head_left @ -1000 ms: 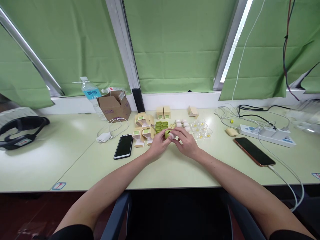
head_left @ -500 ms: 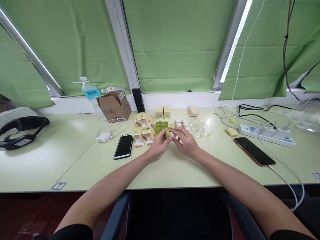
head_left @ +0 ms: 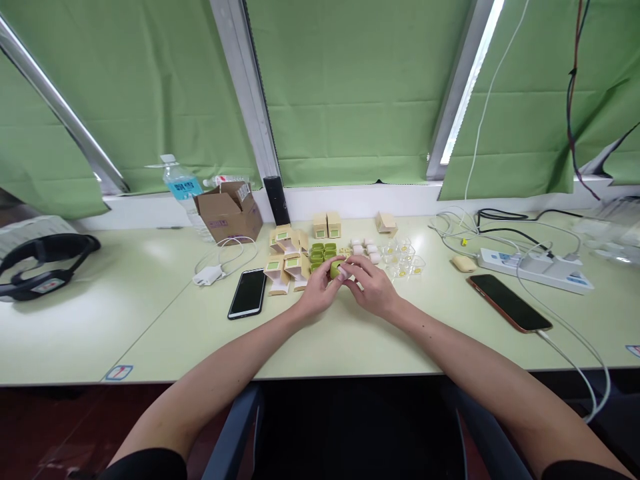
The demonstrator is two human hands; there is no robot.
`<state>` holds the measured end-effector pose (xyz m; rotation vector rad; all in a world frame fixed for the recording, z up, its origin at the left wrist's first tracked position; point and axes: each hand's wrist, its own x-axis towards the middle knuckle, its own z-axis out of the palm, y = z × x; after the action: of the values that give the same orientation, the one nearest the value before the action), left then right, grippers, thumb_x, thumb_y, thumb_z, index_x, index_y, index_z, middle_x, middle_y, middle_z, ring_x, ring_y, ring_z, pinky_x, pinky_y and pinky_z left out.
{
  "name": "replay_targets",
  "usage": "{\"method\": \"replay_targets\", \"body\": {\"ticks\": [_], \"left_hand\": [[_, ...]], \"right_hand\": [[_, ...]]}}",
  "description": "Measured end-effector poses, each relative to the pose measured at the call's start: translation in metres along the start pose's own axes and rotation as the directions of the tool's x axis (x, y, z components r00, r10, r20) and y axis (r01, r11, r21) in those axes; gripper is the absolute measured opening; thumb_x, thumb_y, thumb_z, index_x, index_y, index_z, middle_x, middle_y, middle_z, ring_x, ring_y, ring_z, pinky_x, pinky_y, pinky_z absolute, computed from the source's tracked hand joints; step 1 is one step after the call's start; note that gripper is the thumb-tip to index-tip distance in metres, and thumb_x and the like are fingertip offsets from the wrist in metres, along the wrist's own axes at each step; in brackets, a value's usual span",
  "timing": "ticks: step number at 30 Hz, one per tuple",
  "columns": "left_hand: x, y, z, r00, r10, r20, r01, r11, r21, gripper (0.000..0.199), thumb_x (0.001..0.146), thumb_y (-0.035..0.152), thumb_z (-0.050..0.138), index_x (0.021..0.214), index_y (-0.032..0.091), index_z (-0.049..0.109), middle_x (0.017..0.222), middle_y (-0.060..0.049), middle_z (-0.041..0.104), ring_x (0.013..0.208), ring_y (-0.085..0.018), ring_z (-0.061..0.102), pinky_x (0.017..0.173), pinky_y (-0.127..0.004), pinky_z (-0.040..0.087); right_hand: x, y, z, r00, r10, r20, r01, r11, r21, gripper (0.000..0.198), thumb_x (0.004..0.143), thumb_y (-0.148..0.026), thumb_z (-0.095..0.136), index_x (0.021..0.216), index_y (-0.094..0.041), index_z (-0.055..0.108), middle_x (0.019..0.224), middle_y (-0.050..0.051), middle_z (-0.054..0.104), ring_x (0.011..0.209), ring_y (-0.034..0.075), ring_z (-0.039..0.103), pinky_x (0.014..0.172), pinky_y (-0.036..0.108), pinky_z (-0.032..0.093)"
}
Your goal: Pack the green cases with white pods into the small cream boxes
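Observation:
Between my hands, above the table's middle, is a small green cup-like piece (head_left: 335,268). My left hand (head_left: 320,291) is closed around its left side. My right hand (head_left: 371,285) pinches at its right side, where a pale whitish part shows, mostly hidden by the fingers. Just beyond my hands stand several green square cups (head_left: 323,252). Several white rounded pieces (head_left: 369,247) sit behind my right hand. Clear plastic pieces with yellow centres (head_left: 401,259) lie to their right. Open cream cartons (head_left: 287,260) with little windows are grouped to the left.
Two closed cream cartons (head_left: 327,225) and a single one (head_left: 386,223) stand at the back. A phone (head_left: 247,293) lies left, another phone (head_left: 510,303) right near a power strip (head_left: 535,270) with cables. A brown box (head_left: 229,212), bottle (head_left: 183,187) and headset (head_left: 47,263) are left.
Both hands stay in nearly the same place. The green piece has turned slightly between the fingers, and less of the pale part shows now.

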<state>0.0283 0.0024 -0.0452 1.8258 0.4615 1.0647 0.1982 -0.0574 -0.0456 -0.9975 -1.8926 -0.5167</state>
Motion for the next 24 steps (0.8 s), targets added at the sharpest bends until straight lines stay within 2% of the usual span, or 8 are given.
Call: {"method": "replay_targets", "body": {"ticks": [3, 6, 9, 14, 24], "left_hand": [[0.0006, 0.0008, 0.0001, 1.0, -0.006, -0.026, 0.007, 0.998, 0.066, 0.052, 0.097, 0.053, 0.061, 0.133, 0.015, 0.061, 0.117, -0.014, 0.07, 0.105, -0.025, 0.066, 0.095, -0.038, 0.055], [0.0025, 0.0027, 0.0007, 0.999, 0.005, -0.034, -0.004, 0.999, 0.047, 0.052, 0.094, 0.054, 0.064, 0.129, 0.015, 0.062, 0.119, -0.014, 0.07, 0.108, -0.025, 0.066, 0.094, -0.037, 0.055], [0.0039, 0.0052, 0.002, 1.0, -0.01, -0.029, 0.011, 1.0, 0.002, 0.052, 0.093, 0.055, 0.065, 0.126, 0.015, 0.062, 0.116, -0.013, 0.07, 0.106, -0.024, 0.066, 0.093, -0.037, 0.056], [0.0035, 0.007, 0.0042, 0.997, -0.059, -0.055, 0.061, 0.998, 0.035, 0.05, 0.092, 0.053, 0.065, 0.126, 0.016, 0.063, 0.102, -0.01, 0.07, 0.099, -0.024, 0.066, 0.086, -0.034, 0.056], [0.004, -0.0009, 0.0078, 0.992, -0.054, -0.118, 0.065, 0.994, 0.087, 0.039, 0.092, 0.041, 0.064, 0.124, 0.019, 0.065, 0.089, -0.005, 0.068, 0.092, -0.023, 0.065, 0.087, -0.036, 0.055]], "right_hand": [[0.0011, -0.0019, -0.0005, 1.0, -0.022, -0.022, 0.022, 0.999, 0.041, 0.032, 0.103, -0.02, 0.051, 0.134, -0.021, 0.058, 0.119, 0.015, 0.068, 0.108, 0.026, 0.07, 0.077, 0.037, 0.065], [0.0018, -0.0024, -0.0006, 0.999, -0.023, -0.037, 0.025, 0.997, 0.076, 0.037, 0.103, -0.021, 0.052, 0.14, -0.02, 0.054, 0.122, 0.017, 0.067, 0.113, 0.027, 0.068, 0.079, 0.038, 0.066], [0.0017, -0.0014, 0.0, 0.998, -0.021, -0.053, 0.024, 0.998, 0.065, 0.032, 0.103, -0.021, 0.052, 0.135, -0.02, 0.057, 0.116, 0.015, 0.069, 0.107, 0.026, 0.07, 0.08, 0.039, 0.066], [0.0006, 0.0005, 0.0012, 0.999, -0.014, -0.036, 0.014, 1.0, 0.016, 0.025, 0.104, -0.022, 0.051, 0.127, -0.021, 0.062, 0.111, 0.014, 0.069, 0.1, 0.025, 0.07, 0.073, 0.037, 0.064], [-0.0017, 0.0014, 0.0026, 1.0, -0.016, 0.005, 0.017, 0.997, -0.073, 0.029, 0.103, -0.021, 0.05, 0.129, -0.02, 0.063, 0.108, 0.014, 0.068, 0.097, 0.025, 0.07, 0.069, 0.034, 0.062]]}}
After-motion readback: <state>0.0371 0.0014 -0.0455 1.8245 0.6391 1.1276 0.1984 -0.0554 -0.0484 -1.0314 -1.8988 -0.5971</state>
